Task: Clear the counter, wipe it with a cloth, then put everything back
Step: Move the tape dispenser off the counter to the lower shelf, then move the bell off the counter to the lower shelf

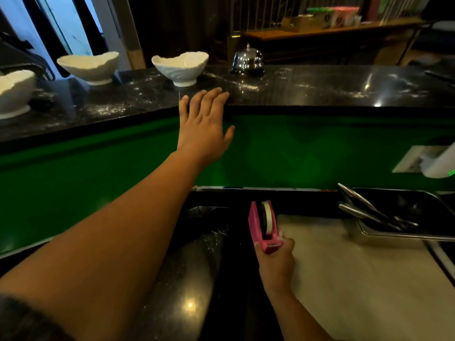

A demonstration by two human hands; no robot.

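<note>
3 bowls (pixel 181 67) on counter (pixel 320 89) left, bell (pixel 248 60) to their right, tray (pixel 403 215) w/ utensils (pixel 369 212) below right

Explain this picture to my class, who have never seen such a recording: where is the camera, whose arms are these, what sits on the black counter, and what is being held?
There is no machine here. A person wears one wide-angle camera on the head, looking forward and down, so the arms you see are their own. The left hand is stretched out with straight fingers over the near edge of the raised black counter and holds nothing. On that counter stand three white bowls and a shiny metal bell. Lower down and nearer the person, the right hand grips a pink tape dispenser at the edge of a pale board. Further right, a metal tray holds metal utensils.
</note>
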